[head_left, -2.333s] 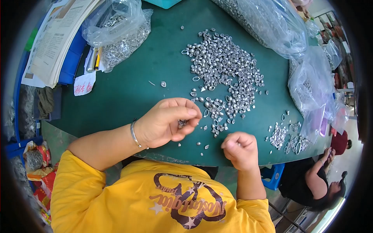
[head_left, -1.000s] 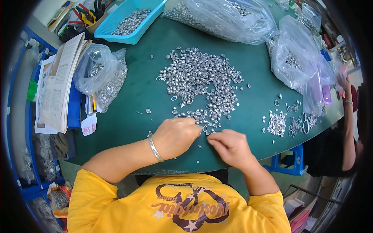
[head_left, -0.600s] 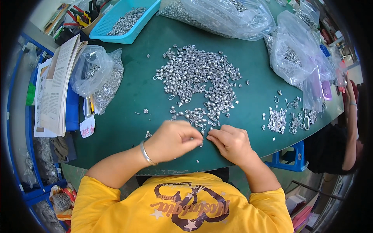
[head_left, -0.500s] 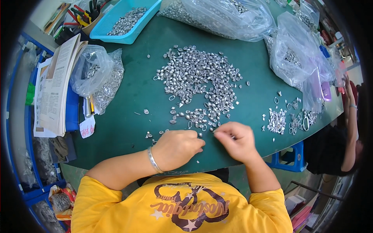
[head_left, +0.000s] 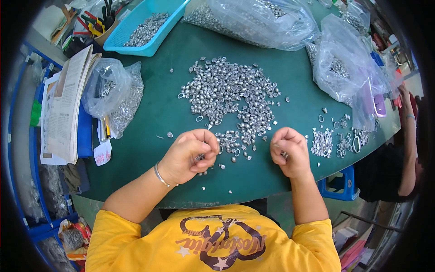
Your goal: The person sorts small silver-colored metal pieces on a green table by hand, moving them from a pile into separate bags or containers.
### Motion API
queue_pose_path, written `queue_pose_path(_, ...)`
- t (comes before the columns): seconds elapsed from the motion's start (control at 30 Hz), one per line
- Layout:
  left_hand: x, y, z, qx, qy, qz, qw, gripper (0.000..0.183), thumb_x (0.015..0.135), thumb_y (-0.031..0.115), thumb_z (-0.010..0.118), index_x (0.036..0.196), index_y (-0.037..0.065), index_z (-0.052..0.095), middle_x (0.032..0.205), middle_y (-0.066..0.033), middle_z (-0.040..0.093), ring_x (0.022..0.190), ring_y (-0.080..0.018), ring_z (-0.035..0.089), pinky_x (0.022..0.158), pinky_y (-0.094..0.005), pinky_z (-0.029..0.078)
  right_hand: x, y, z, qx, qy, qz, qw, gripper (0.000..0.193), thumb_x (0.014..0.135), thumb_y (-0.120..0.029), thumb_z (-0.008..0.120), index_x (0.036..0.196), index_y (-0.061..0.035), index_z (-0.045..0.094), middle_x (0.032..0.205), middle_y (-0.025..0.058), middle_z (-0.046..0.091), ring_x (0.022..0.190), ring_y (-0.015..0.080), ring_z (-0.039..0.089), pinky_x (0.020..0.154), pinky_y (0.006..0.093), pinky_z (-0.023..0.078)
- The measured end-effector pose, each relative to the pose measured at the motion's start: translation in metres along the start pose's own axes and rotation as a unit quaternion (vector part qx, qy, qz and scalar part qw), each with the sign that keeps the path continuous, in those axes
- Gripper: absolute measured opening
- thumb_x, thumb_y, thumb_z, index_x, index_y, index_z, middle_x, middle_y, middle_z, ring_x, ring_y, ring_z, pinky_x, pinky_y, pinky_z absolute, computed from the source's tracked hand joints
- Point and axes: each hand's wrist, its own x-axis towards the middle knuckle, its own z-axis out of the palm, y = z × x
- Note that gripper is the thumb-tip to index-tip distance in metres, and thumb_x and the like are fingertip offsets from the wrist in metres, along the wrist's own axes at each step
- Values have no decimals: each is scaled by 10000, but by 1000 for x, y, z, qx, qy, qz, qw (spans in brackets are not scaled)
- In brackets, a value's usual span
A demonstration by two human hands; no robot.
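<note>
Holding metal pieces (head_left: 199, 157), hands (head_left: 185, 153) (head_left: 293, 154) hover before lettered shirt (head_left: 217, 240).

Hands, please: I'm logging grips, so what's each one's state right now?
Left hand: loosely closed, holding small metal pieces.
Right hand: loosely closed, small metal pieces inside; exact count can't be told.

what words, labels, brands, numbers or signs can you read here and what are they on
I don't copy out wording, but here is where it stands:
Yellow shirt: large brown lettering with stars, upside down in this view; the smaller line near the collar is too small to read.
Stack of papers: dense dark print, too small to read.
White paper slip: red handwriting, too small and blurred to read reliably.
</note>
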Motion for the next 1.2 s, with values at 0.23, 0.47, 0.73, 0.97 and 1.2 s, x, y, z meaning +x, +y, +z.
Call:
queue_pose_path(0.23, 26, -3, 6, 764, 6, 284, 580, 106, 733, 67, 685, 838, 79, 683, 647, -38, 586, 567, -158, 561, 516, -254, 453, 0, 17, 22, -684, 78, -233, 686, 91, 727, -110, 692, 788, -50, 661, 660, 111, 581, 580, 242, 570, 537, 310, 463)
queue_pose_path(0.47, 52, -18, 2, 842, -31, 298, 449, 60, 716, 169, 664, 708, 114, 642, 616, -39, 508, 596, -206, 563, 508, -309, 465, -6, -4, 2, -122, 43, -5, 992, 80, 800, -79, 618, 801, -2, 639, 649, 30, 595, 576, 81, 530, 504, 246, 427)
queue_pose_path(0.73, 53, -23, 8, 855, 3, 291, 429, 38, 716, 111, 618, 689, 96, 597, 635, -49, 522, 624, -229, 577, 515, -325, 477, 14, 23, 27, -716, 61, -250, 649, 87, 743, -114, 674, 808, -61, 654, 693, 115, 593, 598, 242, 583, 552, 306, 473)
queue_pose_path(0.97, 48, -1, 15, 592, 119, 117, 788, 105, 761, 111, 666, 809, 18, 679, 633, 0, 611, 547, -16, 488, 525, -181, 423, 9, -10, 0, -91, 11, 26, 995, 102, 797, -87, 629, 818, 13, 630, 692, 28, 621, 614, 103, 565, 558, 252, 457)
queue_pose_path(1.2, 51, -14, 3, 784, 19, 305, 541, 65, 710, 114, 680, 762, 81, 659, 644, -69, 562, 605, -236, 573, 534, -313, 473, 22, 21, 26, -696, 77, -266, 662, 61, 742, -88, 637, 802, -73, 642, 699, 91, 598, 642, 278, 598, 561, 356, 493)
